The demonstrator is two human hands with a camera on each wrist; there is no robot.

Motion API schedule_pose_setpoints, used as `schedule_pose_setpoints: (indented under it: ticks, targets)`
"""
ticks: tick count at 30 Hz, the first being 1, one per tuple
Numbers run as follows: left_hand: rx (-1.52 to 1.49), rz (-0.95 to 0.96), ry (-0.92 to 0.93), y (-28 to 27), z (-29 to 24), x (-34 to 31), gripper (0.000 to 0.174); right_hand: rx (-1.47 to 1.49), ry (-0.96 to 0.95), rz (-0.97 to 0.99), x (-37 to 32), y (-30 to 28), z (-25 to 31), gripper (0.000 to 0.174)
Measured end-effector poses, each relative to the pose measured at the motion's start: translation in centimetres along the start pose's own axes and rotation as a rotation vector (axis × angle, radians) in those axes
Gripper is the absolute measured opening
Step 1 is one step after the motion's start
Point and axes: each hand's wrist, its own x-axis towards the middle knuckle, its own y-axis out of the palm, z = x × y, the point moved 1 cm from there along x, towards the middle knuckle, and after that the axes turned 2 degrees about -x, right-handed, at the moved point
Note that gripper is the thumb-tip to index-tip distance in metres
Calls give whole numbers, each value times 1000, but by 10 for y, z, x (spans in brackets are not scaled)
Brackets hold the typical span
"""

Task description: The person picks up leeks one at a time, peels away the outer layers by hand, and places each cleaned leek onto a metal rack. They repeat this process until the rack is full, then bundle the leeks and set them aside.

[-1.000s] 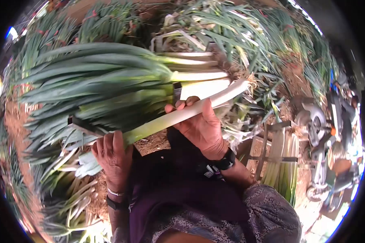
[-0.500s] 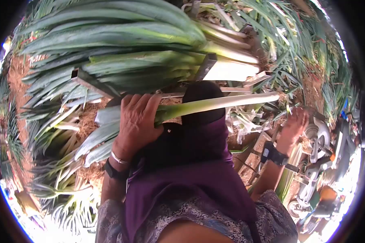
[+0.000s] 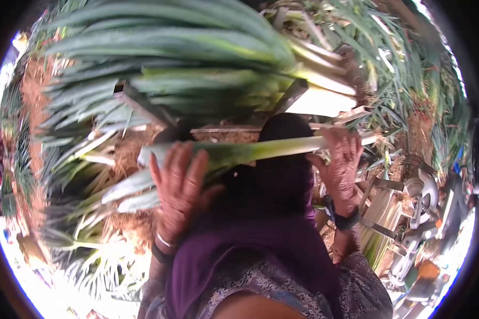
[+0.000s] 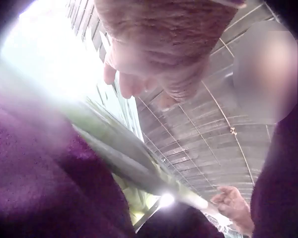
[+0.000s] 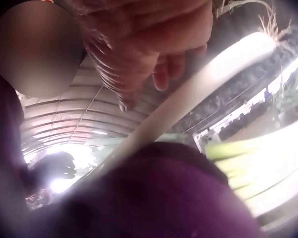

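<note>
One leek lies across the person's lap in the head view, its white stem [image 3: 290,146] toward the right and its leafy green end at the left. Over the green leaves the left hand [image 3: 180,186] is spread, fingers apart and loosely extended. The right hand [image 3: 341,165] is at the white part near the roots, fingers extended over it; whether it touches is unclear. In the right wrist view the white shaft [image 5: 203,82] runs beneath the right hand [image 5: 154,34]. The left wrist view has the left hand [image 4: 164,44] above the leaves [image 4: 114,139], fingers bent downward.
A large bunch of leeks [image 3: 175,48] rests in a metal frame [image 3: 143,106] beyond the knees. More leeks lie loose at the left [image 3: 90,212]. At the right stand a second rack of leeks [image 3: 378,212] and a metal tool [image 3: 420,196]. Leafy piles surround the area.
The left hand has loosened from the leek's leaves and spread its fingers. The right hand let go of the stem, swung out right, then came back over the white end. The leek was lowered to the lap.
</note>
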Motion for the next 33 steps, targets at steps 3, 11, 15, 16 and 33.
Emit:
schedule_pose_setpoints:
  ticks: [3,11,15,16,33]
  targets:
    - [124,32,70,18,-9,6,76,-10,-84,-117,8,3,-1,54]
    - [185,-27,26,11,-4,23,48,9,-166,10,23,-14,-11,38]
    - [307,-96,90,-20,-8,28,19,219,-190,28,28,-4,-17,38]
    - [377,-100,118,-33,-14,34,17,253,-192,14,32,-4,-18,38]
    - [818,-320,269,-172,-31,250,33,382,-355,-488,240,-24,-130,31]
